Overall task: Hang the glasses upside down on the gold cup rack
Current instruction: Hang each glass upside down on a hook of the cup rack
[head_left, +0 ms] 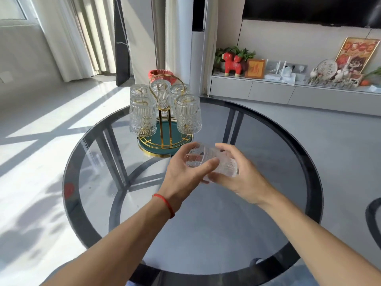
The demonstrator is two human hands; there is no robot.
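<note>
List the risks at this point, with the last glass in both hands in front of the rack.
1. The glass lies tilted between the left hand and right hand, above the glass tabletop; a slip could crack either.
2. Five glasses already crowd the gold rack; reaching in may knock the front right glass.
3. A jolt might tip the loaded rack.

Clear ribbed glass tumbler [212, 162] catching light, pressed pattern all over. Gold rack [165, 129], centre frame: shiny polished metal over a matt green base. Round table [268, 141]: smooth, glossy smoked glass with a dark rim.
</note>
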